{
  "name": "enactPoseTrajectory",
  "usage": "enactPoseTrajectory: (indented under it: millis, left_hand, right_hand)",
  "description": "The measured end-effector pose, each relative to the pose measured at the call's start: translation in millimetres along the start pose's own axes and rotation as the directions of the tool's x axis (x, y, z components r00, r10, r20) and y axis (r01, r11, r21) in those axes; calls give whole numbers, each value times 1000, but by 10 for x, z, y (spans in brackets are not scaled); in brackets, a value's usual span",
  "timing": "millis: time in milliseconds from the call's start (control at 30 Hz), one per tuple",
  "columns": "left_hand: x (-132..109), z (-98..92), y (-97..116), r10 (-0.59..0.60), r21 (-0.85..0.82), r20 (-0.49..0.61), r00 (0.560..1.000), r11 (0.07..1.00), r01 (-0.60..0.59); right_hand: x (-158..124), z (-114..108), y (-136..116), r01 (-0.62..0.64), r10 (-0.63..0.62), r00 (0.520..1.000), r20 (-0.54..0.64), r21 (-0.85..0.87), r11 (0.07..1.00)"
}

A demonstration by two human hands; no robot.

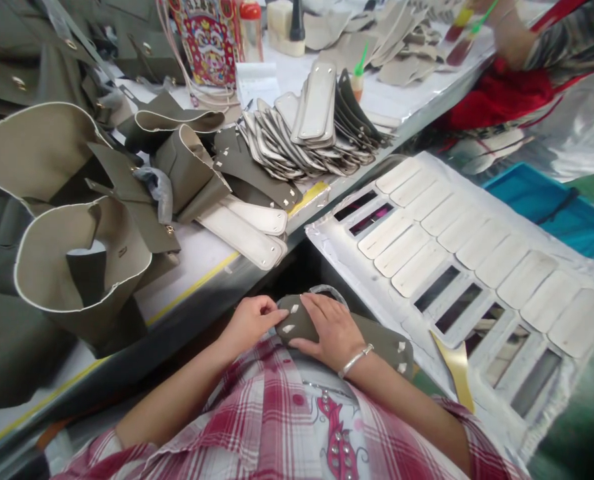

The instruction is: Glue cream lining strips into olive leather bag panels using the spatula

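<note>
My left grip [251, 325] pinched and my right grip [327, 331] pressed flat on an olive leather strap [383, 345], and I judged a slackened hold could have let its white tabs [289, 328] shift.

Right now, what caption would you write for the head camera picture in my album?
Left hand and right hand hold an olive leather strap with white tabs.
</note>
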State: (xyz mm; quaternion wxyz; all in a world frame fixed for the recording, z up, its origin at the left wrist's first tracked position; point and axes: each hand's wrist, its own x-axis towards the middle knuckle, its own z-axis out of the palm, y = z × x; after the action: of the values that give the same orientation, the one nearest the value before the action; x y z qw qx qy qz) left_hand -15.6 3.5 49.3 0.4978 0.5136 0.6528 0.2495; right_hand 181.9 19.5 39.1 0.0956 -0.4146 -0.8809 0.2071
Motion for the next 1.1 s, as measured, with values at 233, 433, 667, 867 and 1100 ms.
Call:
enactPoseTrajectory:
  millis: [233, 433, 667, 867, 1100]
  left_hand:
    - [34, -27, -59, 29, 40, 42, 999, 999, -31]
    - [127, -99, -18, 137, 164, 145, 980, 973, -161]
    - [216, -52, -8, 172, 203, 164, 971, 958, -204]
    - [272, -94, -86, 94, -143, 361, 928, 989, -44]
    - [428, -170, -117, 66, -410, 598, 799, 882, 234]
  right_hand:
    - [21, 28, -23, -2, 2, 1000, -10, -32, 999]
    - [11, 14, -42, -11, 11, 1000, -5, -34, 999]
    - [26, -6, -48, -21, 21, 1000, 19, -23, 1000]
    - [12, -26, -56, -24, 26, 999, 42, -28, 999]
    - [8, -17, -21, -2, 3, 1000, 21, -45, 999]
